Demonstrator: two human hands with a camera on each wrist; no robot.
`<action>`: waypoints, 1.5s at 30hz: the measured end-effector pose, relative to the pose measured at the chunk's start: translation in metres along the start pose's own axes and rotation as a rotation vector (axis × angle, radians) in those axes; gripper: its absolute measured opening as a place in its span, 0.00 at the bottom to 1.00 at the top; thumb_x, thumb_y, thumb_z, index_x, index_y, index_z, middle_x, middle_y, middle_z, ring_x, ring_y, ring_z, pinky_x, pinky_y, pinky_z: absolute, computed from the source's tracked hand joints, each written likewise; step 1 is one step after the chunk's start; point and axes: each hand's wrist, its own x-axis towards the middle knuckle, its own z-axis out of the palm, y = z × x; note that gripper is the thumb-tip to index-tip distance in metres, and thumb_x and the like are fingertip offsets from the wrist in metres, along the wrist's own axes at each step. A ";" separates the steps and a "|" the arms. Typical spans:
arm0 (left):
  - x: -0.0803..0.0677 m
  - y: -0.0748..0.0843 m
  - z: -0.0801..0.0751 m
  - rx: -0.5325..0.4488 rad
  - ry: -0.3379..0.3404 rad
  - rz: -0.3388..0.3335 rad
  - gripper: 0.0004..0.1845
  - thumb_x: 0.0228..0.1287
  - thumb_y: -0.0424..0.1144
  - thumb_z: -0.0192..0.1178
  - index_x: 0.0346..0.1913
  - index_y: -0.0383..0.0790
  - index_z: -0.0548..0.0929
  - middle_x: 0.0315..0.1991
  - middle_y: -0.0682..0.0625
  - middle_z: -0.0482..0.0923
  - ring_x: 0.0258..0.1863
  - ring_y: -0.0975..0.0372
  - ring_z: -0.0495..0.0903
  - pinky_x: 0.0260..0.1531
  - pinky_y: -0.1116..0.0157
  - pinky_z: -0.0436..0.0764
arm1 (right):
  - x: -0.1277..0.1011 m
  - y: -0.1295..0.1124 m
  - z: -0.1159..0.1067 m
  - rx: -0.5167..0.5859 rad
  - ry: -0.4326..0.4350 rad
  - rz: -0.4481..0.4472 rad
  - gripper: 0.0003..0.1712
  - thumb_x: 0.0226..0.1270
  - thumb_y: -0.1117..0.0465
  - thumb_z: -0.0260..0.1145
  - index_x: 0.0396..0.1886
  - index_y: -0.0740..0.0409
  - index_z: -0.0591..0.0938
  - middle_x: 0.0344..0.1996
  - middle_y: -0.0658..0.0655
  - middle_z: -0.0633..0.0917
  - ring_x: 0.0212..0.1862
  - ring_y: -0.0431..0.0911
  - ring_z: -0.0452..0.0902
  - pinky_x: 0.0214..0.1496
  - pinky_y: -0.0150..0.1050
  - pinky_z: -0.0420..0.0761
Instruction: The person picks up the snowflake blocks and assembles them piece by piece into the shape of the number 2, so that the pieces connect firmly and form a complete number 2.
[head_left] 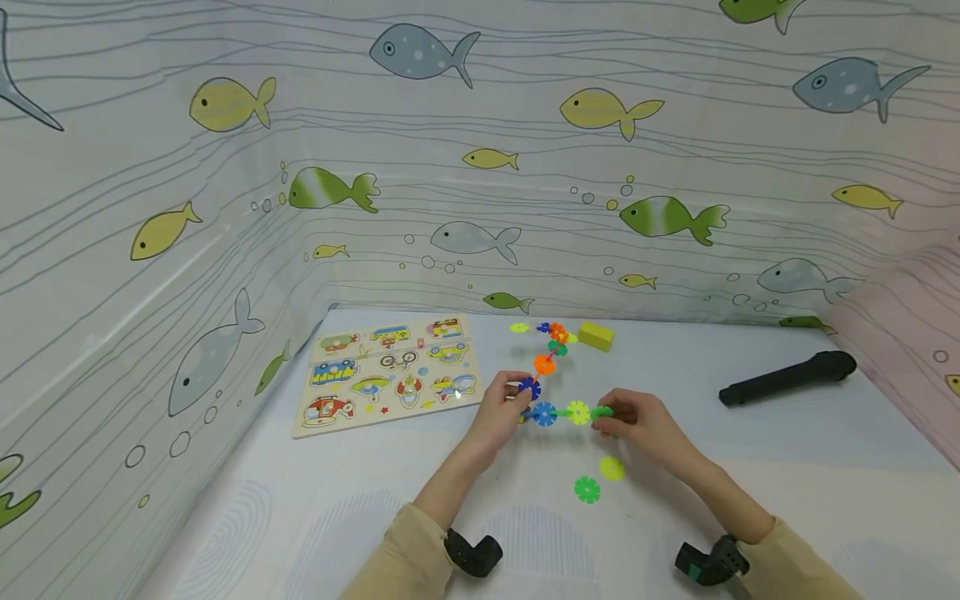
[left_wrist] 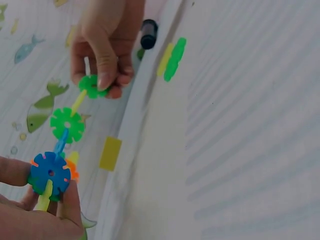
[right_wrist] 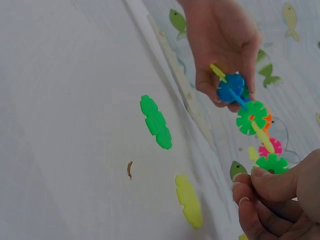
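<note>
A chain of notched plastic snowflake discs runs between both hands. My left hand (head_left: 495, 412) grips it near a dark blue disc (head_left: 530, 388) and a lighter blue disc (head_left: 545, 414); its fingers hide part of the chain. Thumb and fingers of my right hand (head_left: 639, 421) pinch the green disc (head_left: 602, 412) at the chain's right end. Between the hands sits a yellow-green disc (head_left: 578, 412), looking green in the wrist views. From the left hand, another branch with an orange disc (head_left: 544, 365) reaches toward the back. Below the hands lie a loose green disc (head_left: 587, 490) and a yellow disc (head_left: 612, 468).
A wooden picture puzzle board (head_left: 367, 365) lies left of the hands. Behind the chain are a yellow block (head_left: 596, 336) and another yellow disc (head_left: 520, 327). To the right rests a black microphone (head_left: 787, 379). Fish-printed walls enclose the white table.
</note>
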 end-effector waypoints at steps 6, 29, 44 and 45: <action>-0.001 0.000 0.000 0.002 0.001 0.007 0.17 0.78 0.36 0.48 0.65 0.40 0.71 0.49 0.42 0.74 0.44 0.56 0.74 0.47 0.61 0.78 | 0.000 -0.001 0.001 -0.004 -0.003 0.011 0.09 0.64 0.63 0.71 0.42 0.60 0.83 0.35 0.57 0.89 0.36 0.48 0.85 0.40 0.32 0.84; -0.003 0.000 0.001 -0.005 0.017 0.015 0.17 0.78 0.35 0.48 0.65 0.39 0.70 0.49 0.42 0.74 0.44 0.56 0.74 0.48 0.59 0.80 | -0.001 0.001 -0.003 0.093 -0.022 0.005 0.15 0.68 0.65 0.67 0.51 0.69 0.85 0.37 0.59 0.90 0.36 0.49 0.86 0.37 0.40 0.86; -0.001 -0.001 0.001 -0.009 0.015 0.003 0.17 0.78 0.36 0.48 0.65 0.40 0.70 0.48 0.43 0.73 0.44 0.56 0.74 0.48 0.59 0.79 | 0.000 0.006 -0.002 0.073 -0.025 -0.002 0.15 0.70 0.65 0.65 0.51 0.69 0.85 0.37 0.59 0.90 0.37 0.48 0.86 0.40 0.36 0.86; -0.001 -0.002 0.001 -0.009 0.013 0.002 0.17 0.78 0.36 0.48 0.65 0.40 0.70 0.48 0.43 0.73 0.44 0.56 0.74 0.48 0.59 0.79 | 0.000 0.006 -0.001 0.067 -0.025 -0.002 0.15 0.70 0.65 0.65 0.51 0.69 0.85 0.37 0.59 0.90 0.37 0.48 0.86 0.40 0.35 0.86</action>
